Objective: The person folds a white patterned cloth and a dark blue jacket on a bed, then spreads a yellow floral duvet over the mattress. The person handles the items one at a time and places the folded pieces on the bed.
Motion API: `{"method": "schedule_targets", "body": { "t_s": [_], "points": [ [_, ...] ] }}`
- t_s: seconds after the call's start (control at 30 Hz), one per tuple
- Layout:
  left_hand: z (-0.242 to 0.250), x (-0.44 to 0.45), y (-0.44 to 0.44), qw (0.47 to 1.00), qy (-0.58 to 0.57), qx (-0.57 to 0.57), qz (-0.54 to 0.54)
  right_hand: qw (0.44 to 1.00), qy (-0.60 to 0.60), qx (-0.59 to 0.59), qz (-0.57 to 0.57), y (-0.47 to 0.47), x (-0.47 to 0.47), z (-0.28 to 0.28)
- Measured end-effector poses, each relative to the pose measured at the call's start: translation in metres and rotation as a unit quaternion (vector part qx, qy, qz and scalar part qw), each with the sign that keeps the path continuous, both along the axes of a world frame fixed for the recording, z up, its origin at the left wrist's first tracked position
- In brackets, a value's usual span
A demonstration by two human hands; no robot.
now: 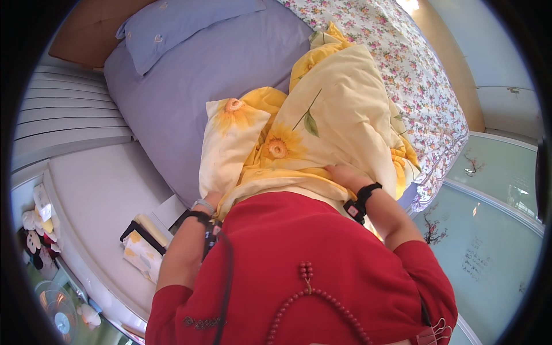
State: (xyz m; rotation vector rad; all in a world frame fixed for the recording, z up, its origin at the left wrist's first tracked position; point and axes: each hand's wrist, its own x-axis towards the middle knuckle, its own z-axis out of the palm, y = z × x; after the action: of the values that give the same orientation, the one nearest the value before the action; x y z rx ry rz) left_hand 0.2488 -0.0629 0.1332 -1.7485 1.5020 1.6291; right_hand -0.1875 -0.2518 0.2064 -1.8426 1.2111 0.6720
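A bunched quilt (336, 99), pale cream with yellow sunflowers, lies on the bed in front of me. Its near edge reaches my waist. My left hand (212, 199) grips the quilt's near left edge, its fingertips mostly hidden by cloth. Further right, my right hand (343, 174) holds a fold of the quilt, with some fingers out of sight in the fabric. Left of the main bundle, one sunflower-printed part (230, 138) sticks up as a flap. Under the quilt spreads a blue-purple bed sheet (185, 99).
A blue-purple pillow (185, 32) lies at the far left, by a brown headboard (92, 32). Floral fabric (414, 73) covers the bed's right side. Folded cloths (142, 250) sit at my left, near a windowsill (99, 181). Glass-panelled cabinet doors (483, 215) stand at right.
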Motion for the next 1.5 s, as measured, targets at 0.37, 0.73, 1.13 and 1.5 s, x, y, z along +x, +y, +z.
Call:
{"method": "schedule_targets", "body": {
  "t_s": [0.37, 0.73, 1.13, 1.5],
  "points": [
    [0.011, -0.01, -0.03, 0.99, -0.063, -0.102, 0.078, 0.996, -0.056, 0.057, 0.048, -0.02, 0.066, -0.031],
    [0.072, 0.026, -0.086, 0.989, -0.119, 0.068, -0.057, 0.907, -0.16, 0.161, -0.354, -0.094, 0.048, 0.012],
    [-0.026, -0.071, -0.132, 0.922, -0.269, -0.262, 0.099, 0.969, -0.134, 0.118, -0.172, -0.017, 0.052, 0.031],
    [0.063, -0.008, -0.149, 0.565, 0.436, -0.058, 0.698, 0.728, -0.343, 0.129, -0.579, -0.066, 0.01, 0.043]
  ]
}}
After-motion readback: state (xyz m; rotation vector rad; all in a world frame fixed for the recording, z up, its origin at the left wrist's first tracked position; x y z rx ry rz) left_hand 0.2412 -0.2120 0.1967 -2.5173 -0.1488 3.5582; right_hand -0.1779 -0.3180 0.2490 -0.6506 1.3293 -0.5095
